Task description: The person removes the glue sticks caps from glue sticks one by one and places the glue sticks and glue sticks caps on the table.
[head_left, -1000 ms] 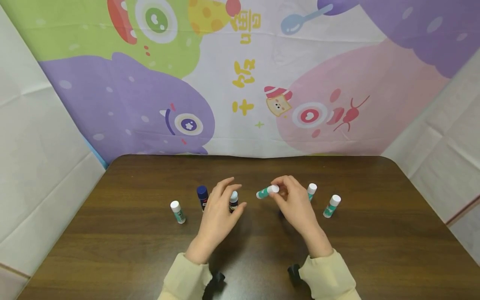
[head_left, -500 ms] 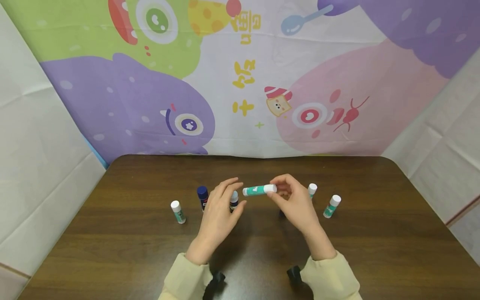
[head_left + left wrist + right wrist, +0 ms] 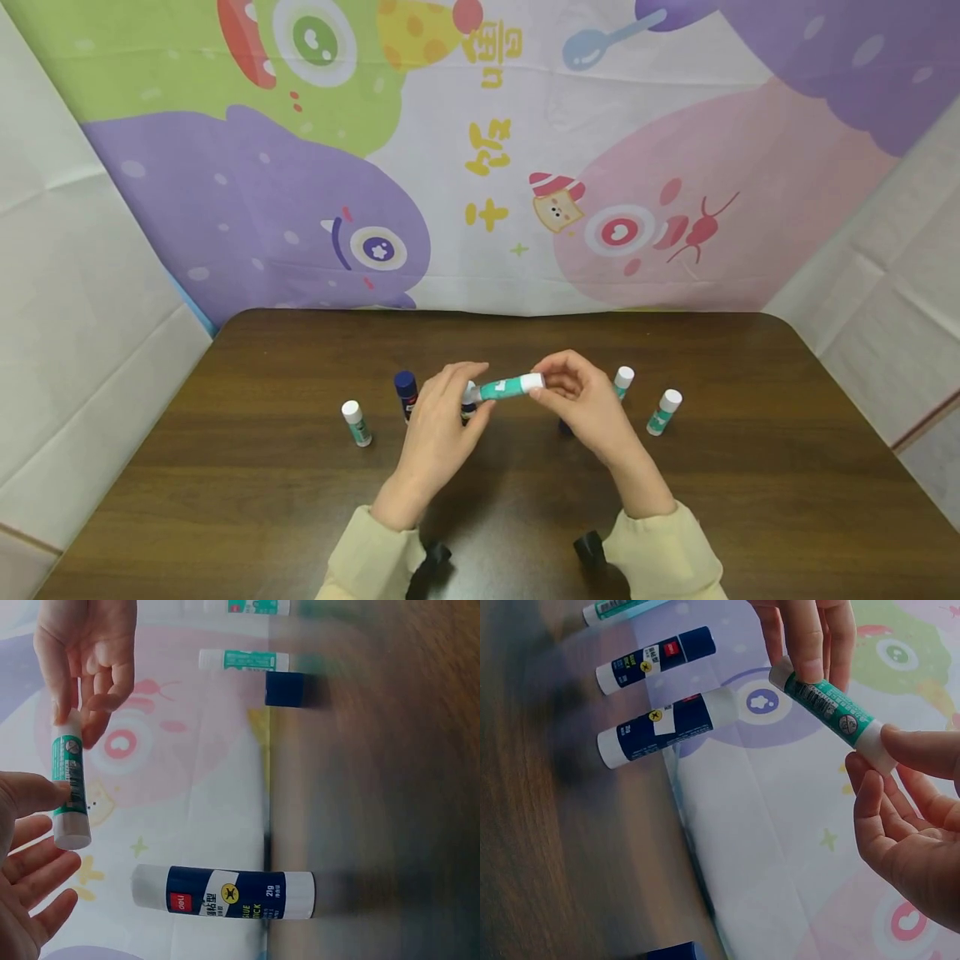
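Note:
A green-and-white glue stick (image 3: 501,389) is held level above the table between both hands. My right hand (image 3: 592,408) pinches its white cap (image 3: 874,746) between thumb and fingers. At the other end, my left hand (image 3: 438,421) has its thumb across the green label near the white base (image 3: 73,831), as the left wrist view shows. Just behind the left hand stands a navy glue stick with a pale cap (image 3: 225,892), partly hidden in the head view. Close by is another navy glue stick with a dark blue cap (image 3: 405,385).
A green-and-white glue stick (image 3: 356,423) stands at the left, and two more, a nearer glue stick (image 3: 664,412) and a farther glue stick (image 3: 623,381), at the right. A dark blue piece (image 3: 284,689) sits low near the right hand. A cartoon cloth (image 3: 487,275) hangs behind the table (image 3: 247,467).
My right hand has swung the glue stick level and brought it leftward, so its base now lies between the left thumb and fingers. The standing glue sticks have not moved.

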Demonstrator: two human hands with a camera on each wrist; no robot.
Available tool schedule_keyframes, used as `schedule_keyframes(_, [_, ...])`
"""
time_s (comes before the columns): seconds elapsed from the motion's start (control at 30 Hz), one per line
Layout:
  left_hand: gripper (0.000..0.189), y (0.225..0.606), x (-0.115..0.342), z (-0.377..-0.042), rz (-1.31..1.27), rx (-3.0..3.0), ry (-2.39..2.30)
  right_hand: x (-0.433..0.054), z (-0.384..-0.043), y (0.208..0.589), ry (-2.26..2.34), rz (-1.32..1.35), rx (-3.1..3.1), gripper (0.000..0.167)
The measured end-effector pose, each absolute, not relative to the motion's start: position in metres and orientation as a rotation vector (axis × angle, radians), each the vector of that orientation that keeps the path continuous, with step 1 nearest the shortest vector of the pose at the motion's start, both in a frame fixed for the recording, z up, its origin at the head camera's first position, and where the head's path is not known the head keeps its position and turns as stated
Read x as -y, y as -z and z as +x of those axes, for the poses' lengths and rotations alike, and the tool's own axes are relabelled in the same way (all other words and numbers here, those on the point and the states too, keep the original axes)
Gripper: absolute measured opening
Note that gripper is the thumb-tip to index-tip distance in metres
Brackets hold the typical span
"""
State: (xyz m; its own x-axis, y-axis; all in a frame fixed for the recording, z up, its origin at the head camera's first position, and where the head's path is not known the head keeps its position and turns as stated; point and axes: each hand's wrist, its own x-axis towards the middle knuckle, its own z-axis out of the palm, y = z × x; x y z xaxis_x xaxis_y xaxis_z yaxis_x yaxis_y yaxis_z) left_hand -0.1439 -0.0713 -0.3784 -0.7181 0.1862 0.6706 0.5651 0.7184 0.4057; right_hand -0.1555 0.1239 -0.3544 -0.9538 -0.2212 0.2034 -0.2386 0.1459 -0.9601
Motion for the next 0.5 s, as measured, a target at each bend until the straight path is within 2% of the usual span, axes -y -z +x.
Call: schedule_keyframes(0.5, [0.028, 0.3782, 0.0698, -0.1439, -0.637, 2.291, 0.81, -0.1205, -0.1548, 0.3544, -2.091, 0.494, 2.329, 0.024])
